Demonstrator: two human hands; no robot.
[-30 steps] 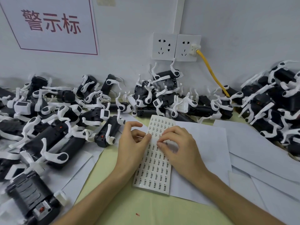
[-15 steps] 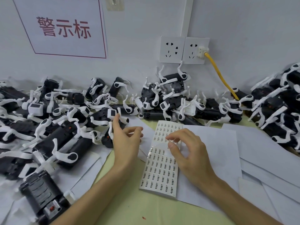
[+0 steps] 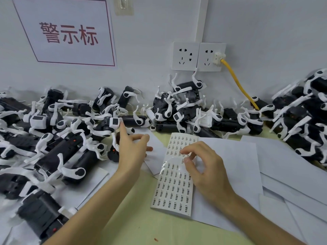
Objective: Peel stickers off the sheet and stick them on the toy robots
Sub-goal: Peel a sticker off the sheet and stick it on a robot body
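Note:
A sticker sheet [image 3: 174, 188] printed with rows of small labels lies on the yellow-green table [image 3: 134, 225]. Over its middle my right hand [image 3: 203, 167] pinches a small clear sticker [image 3: 184, 157] between thumb and forefinger. My left hand [image 3: 131, 151] is spread open to the left of the sheet, its forefinger stretched toward a black-and-white toy robot [image 3: 108, 128] with a white head. Its fingertip is at the robot's head. Black toy robots with white legs are heaped along the left side [image 3: 58, 152] and against the wall [image 3: 185, 106].
White paper sheets [image 3: 256, 167] overlap on the right and under the left heap. Another robot pile [image 3: 304, 119] fills the far right. On the wall are two sockets [image 3: 198, 56] with a yellow cable [image 3: 238, 85] and a sign [image 3: 69, 32].
My left hand has left the sheet and moved up and left to the robot pile. My right hand has lifted a sticker off the sheet. The view has shifted left and closer.

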